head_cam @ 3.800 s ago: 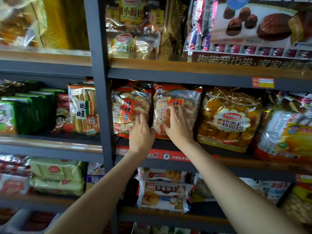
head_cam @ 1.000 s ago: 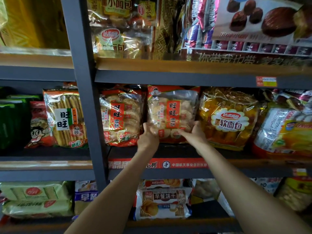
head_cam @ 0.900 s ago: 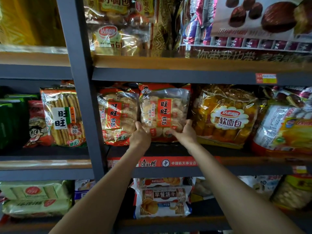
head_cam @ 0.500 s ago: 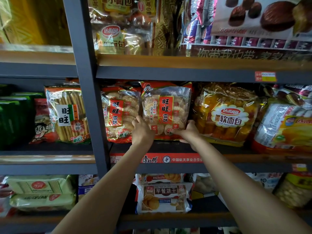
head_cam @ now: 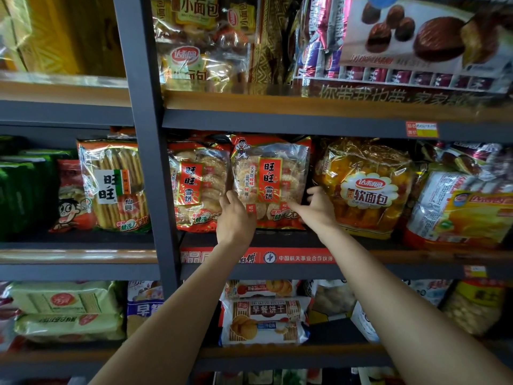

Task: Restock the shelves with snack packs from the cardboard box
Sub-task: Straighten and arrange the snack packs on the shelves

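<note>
A red and clear rice cracker pack stands upright on the middle shelf, just right of the grey upright. My left hand lies against its lower left corner with fingers pointing up, between it and the matching pack on its left. My right hand hovers at the lower right corner, its fingers spread and loosely bent, barely touching the wrapper. The cardboard box is out of view.
A yellow soft-bread bag sits close on the right. A grey shelf upright stands left of the packs, with stick-cracker bags beyond it. Biscuit packs lie on the shelf below, and boxed cakes fill the shelf above.
Both hands held the pack's lower corners while setting it upright against the neighbouring pack. Now the right hand's fingers have come off the corner and the left lies flat against it.
</note>
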{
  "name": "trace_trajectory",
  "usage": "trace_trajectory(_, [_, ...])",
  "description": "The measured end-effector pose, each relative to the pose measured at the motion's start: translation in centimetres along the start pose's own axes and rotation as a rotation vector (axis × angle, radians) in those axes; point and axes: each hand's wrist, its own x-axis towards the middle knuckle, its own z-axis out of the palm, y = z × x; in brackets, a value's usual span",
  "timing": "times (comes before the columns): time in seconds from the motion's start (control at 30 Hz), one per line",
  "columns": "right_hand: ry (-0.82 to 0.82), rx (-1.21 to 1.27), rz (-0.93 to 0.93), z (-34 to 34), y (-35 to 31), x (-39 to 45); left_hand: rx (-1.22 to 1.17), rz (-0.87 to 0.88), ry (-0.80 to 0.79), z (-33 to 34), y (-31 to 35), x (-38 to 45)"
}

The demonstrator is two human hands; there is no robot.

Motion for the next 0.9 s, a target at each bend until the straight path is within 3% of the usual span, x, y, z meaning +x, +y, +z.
trace_trajectory(0.17, [-0.090, -0.041, -0.231, 1.9, -3.4, -1.9, 0.053, 0.100, 0.091, -1.1, -1.7, -1.7])
trace_trajectory(0.33, [-0.197, -0.143, -0.331, 7.0, -6.5, -4.1, 0.077, 0.399, 0.234, -5.5, -5.6, -3.5])
trace_trajectory(0.4, [-0.108, -0.071, -0.310, 9.0, -7.5, -4.9, 0.063, 0.556, 0.287, -7.7, -7.7, -4.0])
trace_trajectory(0.47, [0.082, 0.097, -0.274, 10.1, -8.3, -6.0, -0.006, 0.609, 0.305, -9.5, -9.8, -4.1])
trace_trajectory(0.53, [0.326, 0.177, -0.321, 11.3, -9.5, -8.1, -0.086, 0.582, 0.297, -11.3, -12.0, -3.8])
trace_trajectory(0.6, [0.501, 0.183, -0.482, 12.5, -11.1, -10.5, -0.109, 0.532, 0.300, -12.6, -13.8, -3.5])
trace_trajectory(0.73, [0.557, 0.064, -0.732, 13.9, -14.2, -13.9, 0.083, 0.393, 0.115, -13.4, -15.9, -1.6])
trace_trajectory(0.83, [0.546, 0.082, -0.516, 13.7, -13.8, -13.6, 0.204, 0.377, -0.043, -13.5, -17.1, 0.6])
trace_trajectory(0.9, [0.340, 0.032, -0.231, 13.5, -12.4, -12.1, 0.251, 0.375, -0.146, -13.5, -17.3, 2.0])
